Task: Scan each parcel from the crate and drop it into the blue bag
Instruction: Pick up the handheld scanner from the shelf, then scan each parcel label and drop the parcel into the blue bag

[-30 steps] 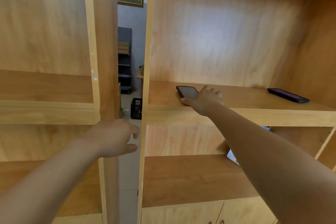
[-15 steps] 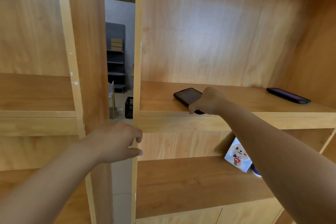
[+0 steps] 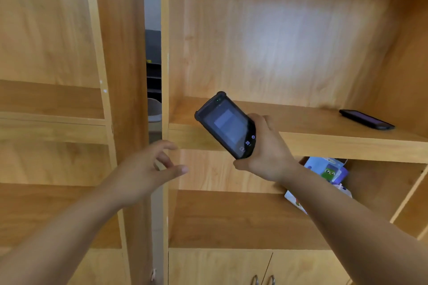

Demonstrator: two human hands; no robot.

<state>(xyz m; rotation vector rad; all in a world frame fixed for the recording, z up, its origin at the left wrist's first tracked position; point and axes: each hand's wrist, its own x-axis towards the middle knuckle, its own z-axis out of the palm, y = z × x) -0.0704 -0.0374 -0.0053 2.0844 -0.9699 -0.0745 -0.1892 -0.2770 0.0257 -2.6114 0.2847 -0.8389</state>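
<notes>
My right hand (image 3: 266,152) grips a black handheld scanner (image 3: 225,124) by its lower end, tilted up to the left with its lit screen facing me, just in front of the wooden shelf's (image 3: 301,139) front edge. My left hand (image 3: 148,169) hovers with fingers spread and holds nothing, beside the upright post (image 3: 165,76) of the shelving. No crate, parcel or blue bag is in view.
A second black device (image 3: 367,119) lies flat at the right of the same shelf. Colourful printed packets (image 3: 326,170) lean on the shelf below, partly hidden by my right arm. Cabinet doors with metal handles (image 3: 262,280) sit underneath. A narrow gap (image 3: 153,53) between shelving units shows a room behind.
My right hand closed on the scanner lying on the shelf, lifted it off and drew it towards me. My left hand let go of the post and spread its fingers.
</notes>
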